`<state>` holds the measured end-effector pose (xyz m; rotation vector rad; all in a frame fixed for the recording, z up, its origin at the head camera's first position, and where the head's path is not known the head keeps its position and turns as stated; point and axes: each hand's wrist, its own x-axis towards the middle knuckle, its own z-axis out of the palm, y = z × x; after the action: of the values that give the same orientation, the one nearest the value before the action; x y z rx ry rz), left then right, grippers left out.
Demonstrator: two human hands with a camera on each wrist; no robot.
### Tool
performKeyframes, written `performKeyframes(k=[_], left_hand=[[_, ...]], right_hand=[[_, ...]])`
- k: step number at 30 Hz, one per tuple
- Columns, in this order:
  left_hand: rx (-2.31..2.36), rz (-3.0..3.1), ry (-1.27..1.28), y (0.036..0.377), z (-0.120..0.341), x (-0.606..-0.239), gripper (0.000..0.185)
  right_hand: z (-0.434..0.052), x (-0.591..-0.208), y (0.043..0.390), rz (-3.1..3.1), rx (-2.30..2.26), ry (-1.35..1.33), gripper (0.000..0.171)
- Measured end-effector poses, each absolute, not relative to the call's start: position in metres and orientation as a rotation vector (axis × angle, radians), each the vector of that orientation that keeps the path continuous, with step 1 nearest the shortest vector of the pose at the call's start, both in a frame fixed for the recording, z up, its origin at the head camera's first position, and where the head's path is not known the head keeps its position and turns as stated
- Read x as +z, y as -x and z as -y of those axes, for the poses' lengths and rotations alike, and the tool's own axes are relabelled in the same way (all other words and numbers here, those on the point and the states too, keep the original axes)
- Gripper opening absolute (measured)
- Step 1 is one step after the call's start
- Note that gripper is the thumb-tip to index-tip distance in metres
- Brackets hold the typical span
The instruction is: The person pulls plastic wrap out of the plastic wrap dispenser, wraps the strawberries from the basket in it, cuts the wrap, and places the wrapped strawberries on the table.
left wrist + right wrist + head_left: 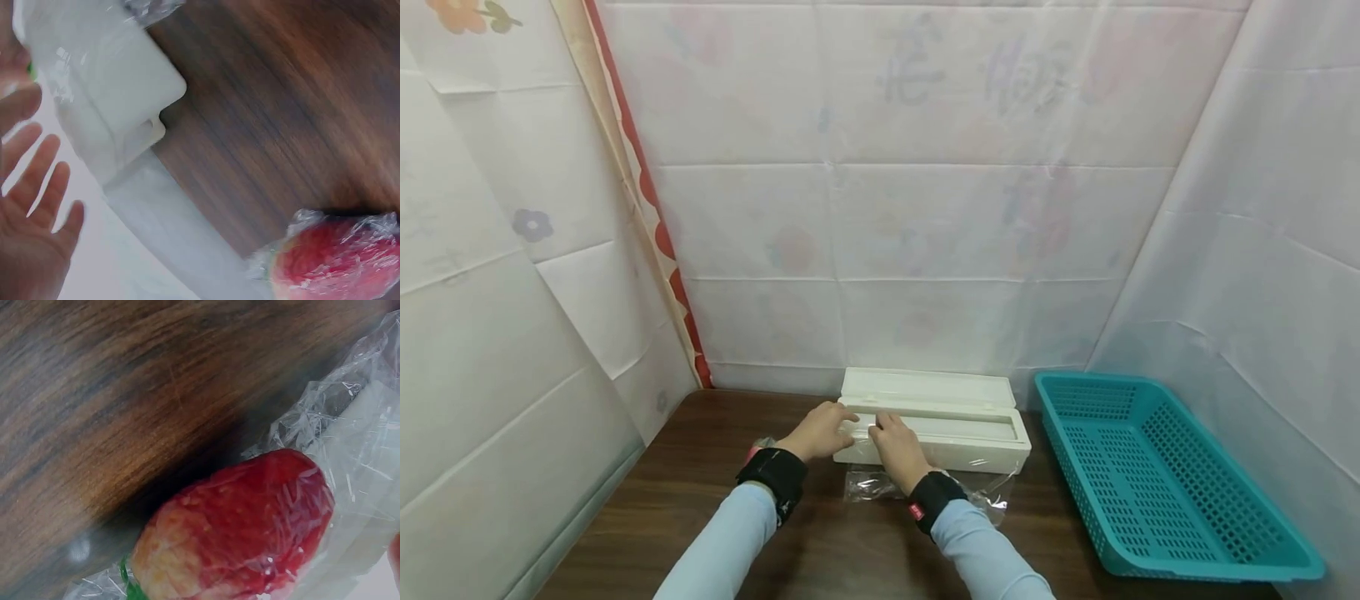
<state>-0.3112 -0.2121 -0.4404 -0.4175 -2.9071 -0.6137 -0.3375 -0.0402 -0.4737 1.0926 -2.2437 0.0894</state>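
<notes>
A long white cling film box [951, 450] lies on the table with its lid [925, 386] raised at the back. My left hand [823, 429] is at the box's left end. In the left wrist view, that left hand [37, 212] has its fingers loosely spread. My right hand [901, 450] reaches over the front edge, fingertips above the slot; whether they pinch film is unclear. Clear film [876, 483] hangs crumpled before the box. A rounded red, yellowish-ended thing [244, 531] in clear wrap fills the right wrist view's lower part; another view of a wrapped red thing [337, 259] is in the left wrist's corner.
A teal slotted plastic basket [1180, 492] stands at the right of the brown wooden table [647, 517]. White sheets [925, 217] hang behind and along both sides, close to the table's back edge.
</notes>
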Motion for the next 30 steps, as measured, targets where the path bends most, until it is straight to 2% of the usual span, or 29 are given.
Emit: performKeyframes(k=[4, 11, 21, 30], left_hand=[[-0.486, 2.869, 0.424, 0.308, 0.200, -0.442, 0.026], [-0.318, 2.743, 0.295, 0.307, 0.194, -0.454, 0.015], [-0.328, 2.686, 0.281, 0.310, 0.190, -0.457, 0.012], [-0.370, 2.676, 0.262, 0.312, 0.191, -0.459, 0.008]], right_hand=[[0.039, -0.472, 0.336, 2.242, 0.075, -1.083, 0.017], [0.042, -0.471, 0.335, 2.232, 0.069, -1.078, 0.016], [0.040, -0.471, 0.338, 2.239, 0.046, -1.057, 0.013], [0.049, -0.448, 0.337, 2.406, -0.079, -1.134, 0.010]])
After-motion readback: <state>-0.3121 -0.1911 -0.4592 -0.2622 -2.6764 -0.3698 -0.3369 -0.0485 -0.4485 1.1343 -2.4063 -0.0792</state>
